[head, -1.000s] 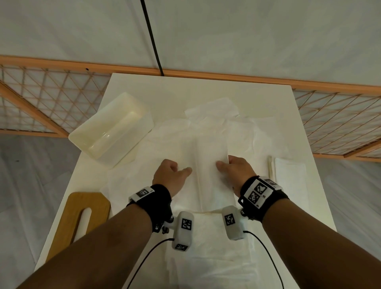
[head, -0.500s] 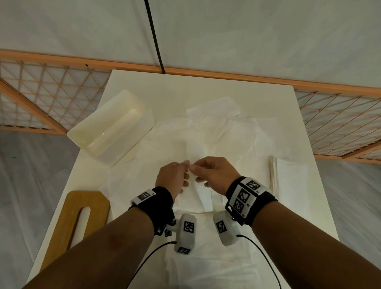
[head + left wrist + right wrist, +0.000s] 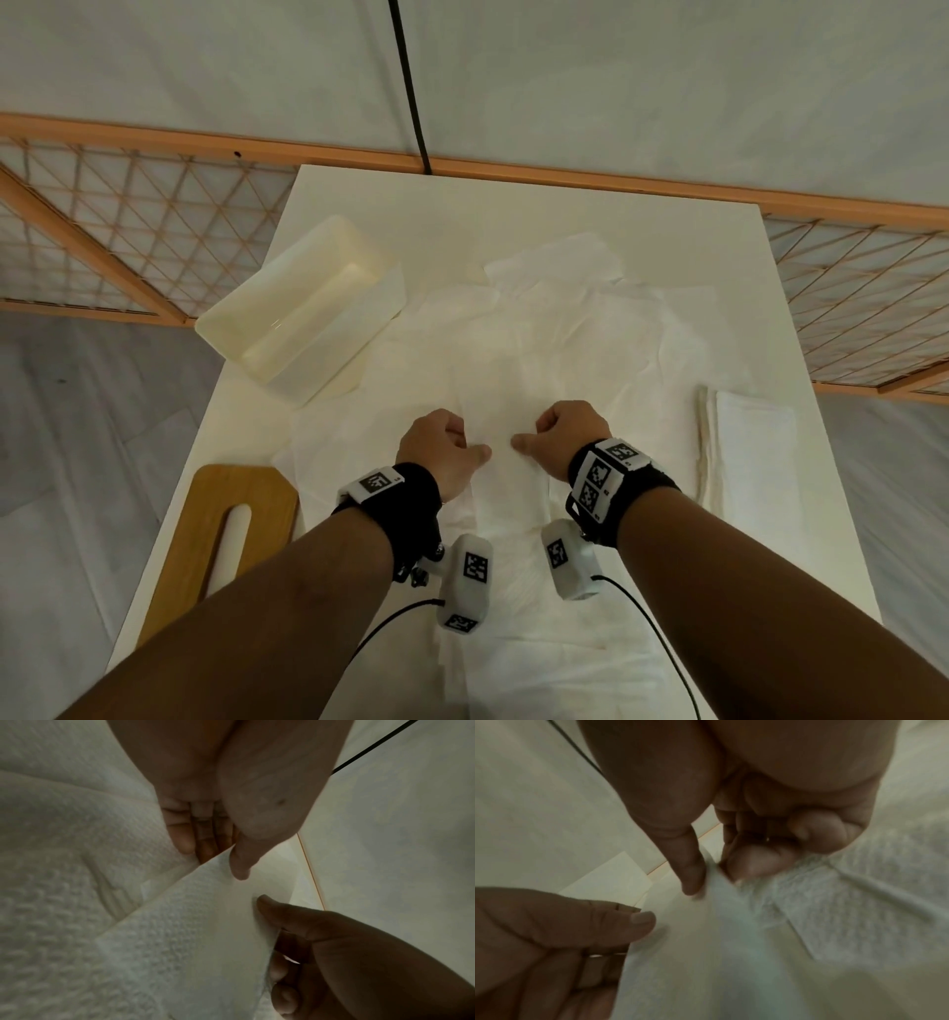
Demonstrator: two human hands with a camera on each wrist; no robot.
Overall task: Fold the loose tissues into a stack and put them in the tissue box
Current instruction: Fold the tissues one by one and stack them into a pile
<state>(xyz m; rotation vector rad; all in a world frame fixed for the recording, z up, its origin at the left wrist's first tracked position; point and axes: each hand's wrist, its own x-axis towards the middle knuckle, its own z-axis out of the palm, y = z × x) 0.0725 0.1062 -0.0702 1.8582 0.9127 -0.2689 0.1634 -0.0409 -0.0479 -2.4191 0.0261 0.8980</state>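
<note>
Each hand pinches one side edge of a narrow folded tissue (image 3: 506, 493) just above the loose white tissues (image 3: 565, 334) spread over the table. My left hand (image 3: 470, 442) has its thumb on top and its fingers (image 3: 205, 839) curled beneath the tissue (image 3: 192, 923). My right hand (image 3: 531, 434) grips the opposite edge between thumb and fingertips (image 3: 752, 866). The open translucent tissue box (image 3: 303, 313) lies at the far left, apart from both hands. A folded stack (image 3: 744, 452) rests at the right.
A wooden lid with a slot (image 3: 221, 534) lies at the near left of the white table (image 3: 462, 205). More tissue sheets (image 3: 539, 668) hang over the near edge. A wooden lattice rail (image 3: 154, 231) runs behind the table, and a black cable (image 3: 411, 103) hangs at the back.
A second ago both hands lay apart on the tissue. They then met and pinched it together at the centre. Now they have drawn slightly apart, each still holding an edge.
</note>
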